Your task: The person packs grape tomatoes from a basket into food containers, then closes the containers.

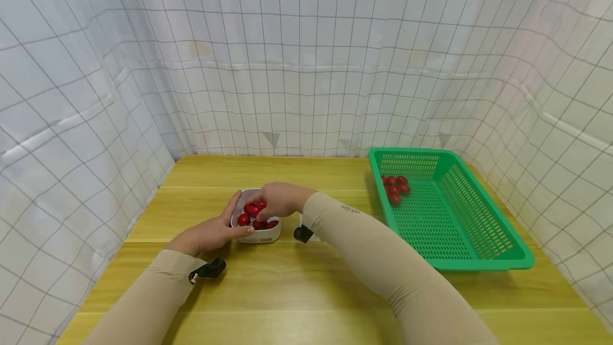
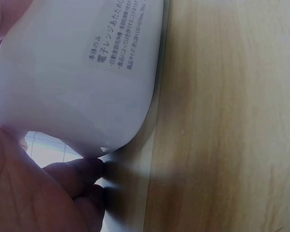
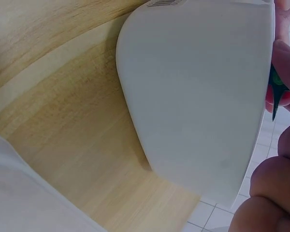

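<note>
A small white plastic container (image 1: pixel 261 237) stands on the wooden table with several red cherry tomatoes (image 1: pixel 251 210) inside. My left hand (image 1: pixel 210 234) grips it from the left, thumb along the near rim and fingers round the far side. Printed text shows on its wall (image 2: pixel 72 72) in the left wrist view. From the right, my right hand (image 1: pixel 280 199) reaches over the rim with its fingers down among the tomatoes. In the right wrist view, thumb and fingers pinch a red tomato with a green leafy top (image 3: pixel 278 89), largely hidden behind the container's wall.
A large green slotted basket (image 1: pixel 455 265) stands at the right, with several more red tomatoes (image 1: pixel 395 189) at its left side. A translucent white plastic piece (image 3: pixel 34 193) lies close to the container's right, mostly covered by my right wrist in the head view. A white gridded curtain (image 1: pixel 306 68) surrounds the table.
</note>
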The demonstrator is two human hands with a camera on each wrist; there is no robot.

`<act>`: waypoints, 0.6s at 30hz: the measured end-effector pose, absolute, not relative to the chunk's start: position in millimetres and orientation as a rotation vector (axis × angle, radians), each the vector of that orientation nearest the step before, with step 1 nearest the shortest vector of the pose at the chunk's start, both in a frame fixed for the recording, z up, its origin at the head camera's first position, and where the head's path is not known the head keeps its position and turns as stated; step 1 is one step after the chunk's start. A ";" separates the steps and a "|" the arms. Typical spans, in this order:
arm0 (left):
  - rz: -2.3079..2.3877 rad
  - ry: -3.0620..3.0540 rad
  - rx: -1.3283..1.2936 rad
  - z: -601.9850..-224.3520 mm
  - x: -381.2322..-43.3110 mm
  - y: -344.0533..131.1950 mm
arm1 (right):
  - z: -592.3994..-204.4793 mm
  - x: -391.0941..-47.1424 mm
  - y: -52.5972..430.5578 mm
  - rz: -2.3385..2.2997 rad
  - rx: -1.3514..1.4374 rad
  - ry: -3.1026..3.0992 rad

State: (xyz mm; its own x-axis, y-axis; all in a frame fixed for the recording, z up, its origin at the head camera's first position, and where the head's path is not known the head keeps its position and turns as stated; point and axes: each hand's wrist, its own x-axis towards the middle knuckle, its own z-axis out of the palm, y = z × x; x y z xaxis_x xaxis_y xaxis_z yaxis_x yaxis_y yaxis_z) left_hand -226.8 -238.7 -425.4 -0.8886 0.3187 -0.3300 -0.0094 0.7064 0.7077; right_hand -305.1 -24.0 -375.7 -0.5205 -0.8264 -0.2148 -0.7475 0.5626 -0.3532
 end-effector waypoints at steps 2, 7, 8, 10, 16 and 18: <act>1.038 2.479 0.239 -425.3 -226.5 -238.6 | -376.1 -305.4 -24.4 -0.317 -1.289 2.440; 1.034 2.482 0.246 -425.6 -225.8 -238.1 | -376.1 -304.8 -24.6 -0.323 -1.294 2.439; 1.035 2.483 0.245 -425.8 -225.7 -238.1 | -376.3 -304.8 -24.7 -0.326 -1.293 2.439; 1.041 2.478 0.242 -426.1 -225.4 -238.1 | -376.1 -304.8 -24.6 -0.331 -1.291 2.436; 1.045 2.470 0.236 -425.8 -224.8 -238.6 | -368.1 -302.0 -23.1 -0.328 -1.259 2.456; 1.035 2.472 0.235 -425.6 -224.5 -239.3 | -358.5 -298.2 -22.7 -0.327 -1.252 2.480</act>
